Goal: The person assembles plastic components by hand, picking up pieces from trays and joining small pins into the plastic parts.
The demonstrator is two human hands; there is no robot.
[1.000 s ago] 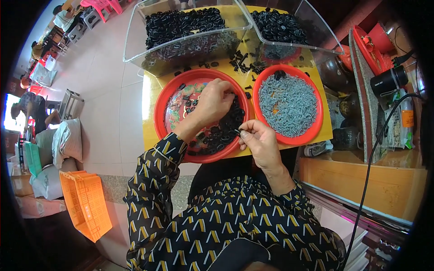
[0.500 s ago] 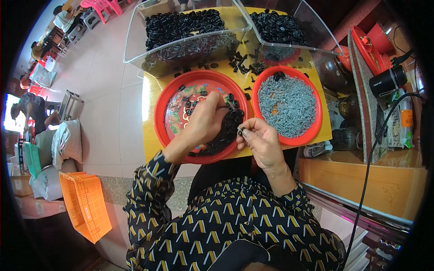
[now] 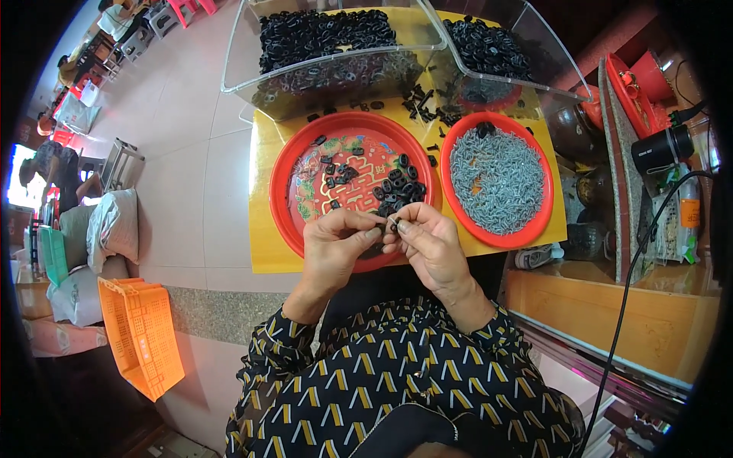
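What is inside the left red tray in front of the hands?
The left red tray holds scattered small black parts on a patterned base. Both hands, left hand and right hand, cover its near rim.

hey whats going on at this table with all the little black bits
A person in a black top with a yellow pattern has both hands together over the near rim of a round red tray that holds loose small black pieces. The left hand and the right hand meet at the fingertips and pinch one small black piece between them. A second round red tray of small grey metal parts sits to the right, with clear plastic bins of black pieces behind.
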